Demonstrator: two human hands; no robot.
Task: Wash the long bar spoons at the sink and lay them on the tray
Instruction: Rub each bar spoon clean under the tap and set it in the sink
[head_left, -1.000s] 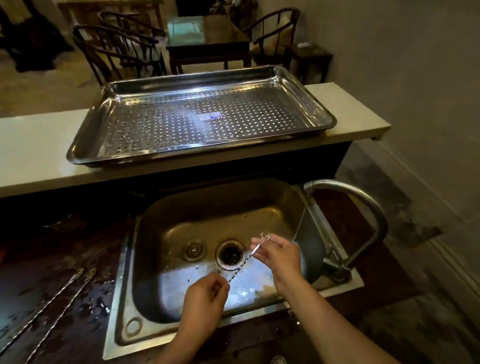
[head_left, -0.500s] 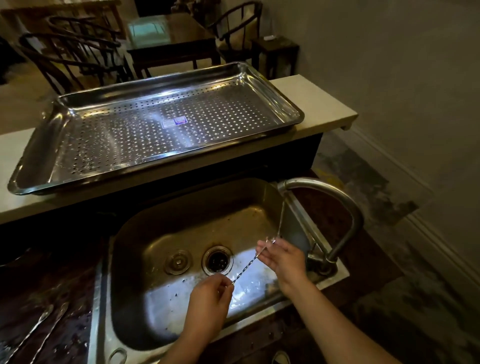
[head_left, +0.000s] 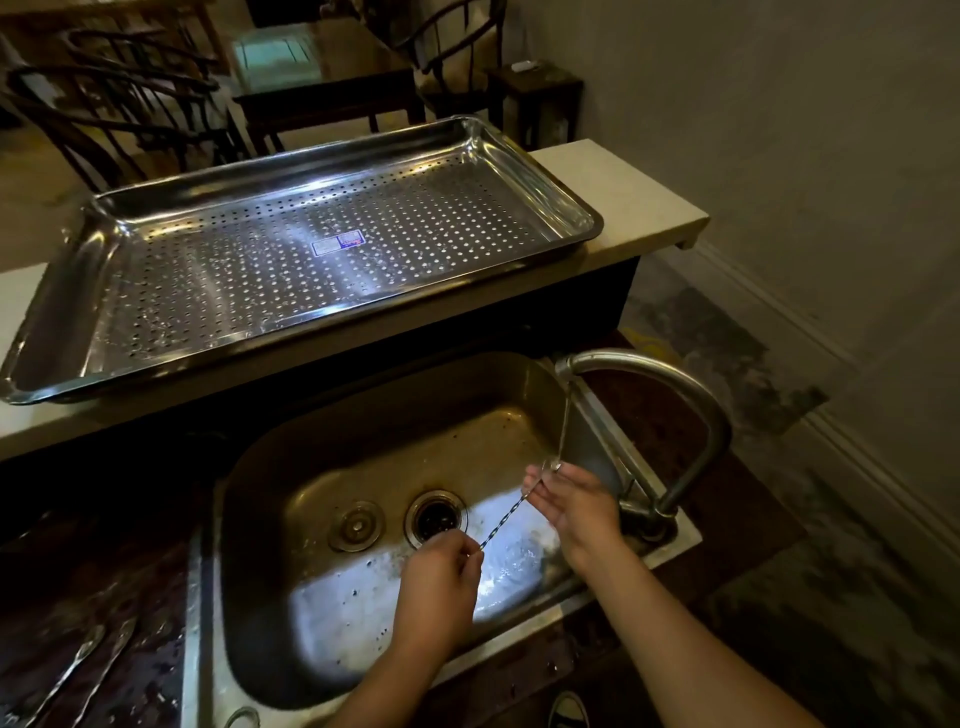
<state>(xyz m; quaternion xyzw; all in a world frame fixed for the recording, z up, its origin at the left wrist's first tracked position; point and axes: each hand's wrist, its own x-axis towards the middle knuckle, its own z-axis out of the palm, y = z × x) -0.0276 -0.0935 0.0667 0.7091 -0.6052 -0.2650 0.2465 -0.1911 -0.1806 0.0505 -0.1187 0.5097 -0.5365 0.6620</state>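
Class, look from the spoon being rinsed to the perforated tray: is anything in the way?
Nothing visible blocks it. The bar spoon, held by both hands over the sink, has open space up to the tray, whose surface holds only a small sticker.

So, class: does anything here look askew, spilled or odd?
The perforated tray sits skewed on the ledge, its left corner overhanging. A product sticker remains on its floor.

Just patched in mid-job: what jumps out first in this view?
The big perforated steel tray on the pale counter behind the sink, no spoons in it. Below, left hand and right hand hold a twisted bar spoon under the faucet.
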